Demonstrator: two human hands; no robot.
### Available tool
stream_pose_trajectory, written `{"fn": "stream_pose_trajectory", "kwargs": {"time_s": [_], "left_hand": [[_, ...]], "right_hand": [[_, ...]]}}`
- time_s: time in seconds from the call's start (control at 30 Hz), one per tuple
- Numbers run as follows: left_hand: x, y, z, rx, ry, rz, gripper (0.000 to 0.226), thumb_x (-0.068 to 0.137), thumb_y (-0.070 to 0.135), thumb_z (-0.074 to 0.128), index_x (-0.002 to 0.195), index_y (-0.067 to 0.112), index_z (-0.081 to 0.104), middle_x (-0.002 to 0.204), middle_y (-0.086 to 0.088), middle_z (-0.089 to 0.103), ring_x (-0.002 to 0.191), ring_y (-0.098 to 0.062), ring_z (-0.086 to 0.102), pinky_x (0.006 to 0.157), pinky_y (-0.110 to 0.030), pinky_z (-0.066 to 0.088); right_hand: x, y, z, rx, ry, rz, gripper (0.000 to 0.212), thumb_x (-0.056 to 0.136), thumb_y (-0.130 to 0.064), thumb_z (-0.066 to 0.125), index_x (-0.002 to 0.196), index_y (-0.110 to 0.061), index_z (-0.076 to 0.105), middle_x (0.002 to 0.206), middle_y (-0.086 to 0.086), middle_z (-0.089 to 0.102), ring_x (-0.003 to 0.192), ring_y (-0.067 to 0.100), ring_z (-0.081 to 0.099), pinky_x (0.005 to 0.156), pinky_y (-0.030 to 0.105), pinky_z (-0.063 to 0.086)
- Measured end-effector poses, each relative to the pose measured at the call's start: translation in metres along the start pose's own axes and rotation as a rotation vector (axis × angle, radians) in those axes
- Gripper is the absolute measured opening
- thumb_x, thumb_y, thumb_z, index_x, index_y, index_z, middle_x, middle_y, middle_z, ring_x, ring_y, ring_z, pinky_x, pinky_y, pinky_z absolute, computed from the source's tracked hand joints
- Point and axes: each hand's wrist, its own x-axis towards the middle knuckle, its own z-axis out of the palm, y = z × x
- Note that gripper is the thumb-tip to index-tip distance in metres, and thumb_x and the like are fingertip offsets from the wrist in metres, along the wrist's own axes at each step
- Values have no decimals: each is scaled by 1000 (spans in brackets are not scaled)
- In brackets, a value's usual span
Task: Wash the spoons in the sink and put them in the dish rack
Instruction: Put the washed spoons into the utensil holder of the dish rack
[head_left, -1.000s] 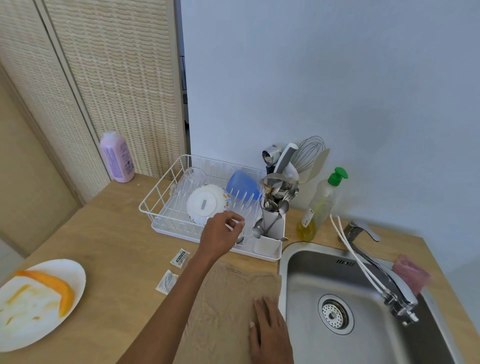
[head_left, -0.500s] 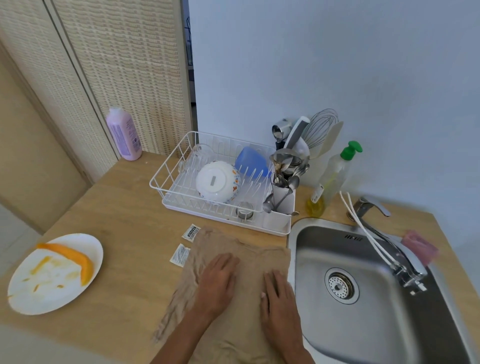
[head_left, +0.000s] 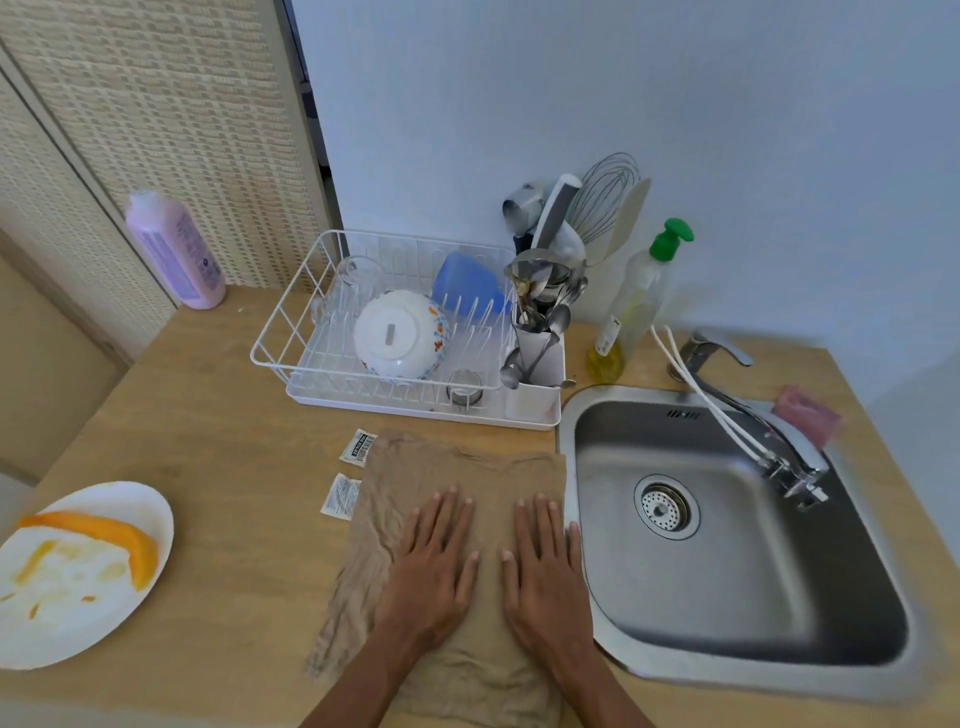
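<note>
Wooden worktop (head_left: 218, 467) ran along a pale wall, with a steel sink (head_left: 727, 597) set into its right end. On a brown cloth (head_left: 441, 462) just left of the sink, the left hand (head_left: 434, 577) and right hand (head_left: 545, 582) lay palm-down side by side. Fingers (head_left: 447, 512) were straight, slightly spread, holding nothing. White dish rack (head_left: 405, 408) stood behind the cloth. Spoons (head_left: 540, 312) stood bunched in the cutlery holder (head_left: 535, 400) at the rack's right end. Upturned bowl (head_left: 400, 335) leaned inside the rack. Plate (head_left: 67, 639) with orange rind sat far left.
</note>
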Motion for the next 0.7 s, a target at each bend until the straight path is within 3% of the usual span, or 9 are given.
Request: {"fn": "stream_pose_trajectory", "kwargs": {"time_s": [0.7], "left_hand": [[-3, 0, 1, 21, -23, -13, 65, 100, 46, 28, 157, 19, 12, 165, -2, 4, 152, -18, 2, 119, -42, 11]], "right_hand": [[-2, -3, -2, -6, -23, 34, 69, 96, -41, 39, 157, -19, 18, 165, 4, 12, 153, 19, 5, 121, 48, 9]]}}
